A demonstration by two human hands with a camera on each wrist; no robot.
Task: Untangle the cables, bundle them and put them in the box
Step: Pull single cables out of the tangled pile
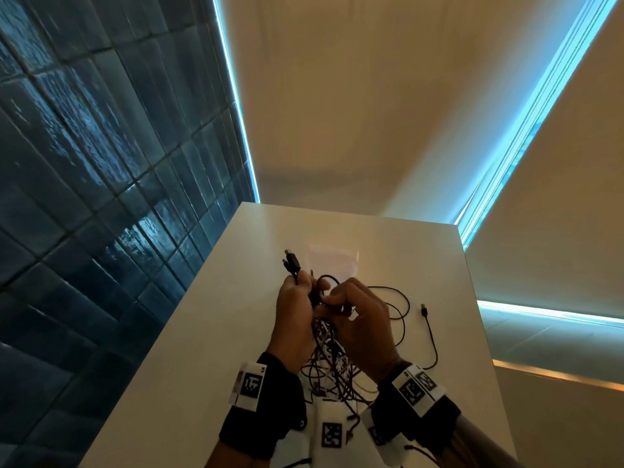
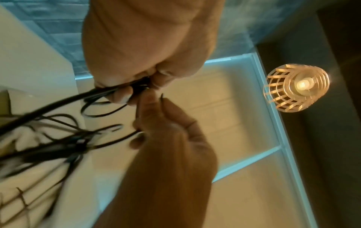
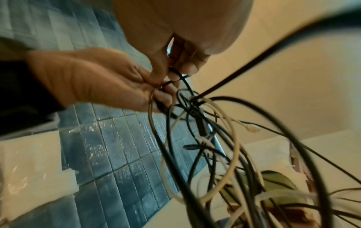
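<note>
Here left hand (image 1: 293,315) grips black cable ends, plugs (image 1: 292,260) sticking up; right hand (image 1: 358,319) pinches a black loop beside it. Tangled cables (image 1: 332,363) hang between wrists above white tabletop (image 1: 189,332); one plug end (image 1: 424,310) lies right.

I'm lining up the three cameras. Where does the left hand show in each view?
Head: left hand, lower centre, gripping black cables.
Left wrist: top centre, close up.
Right wrist: left of centre.
Shared landmark: the blue tiled wall.
</note>
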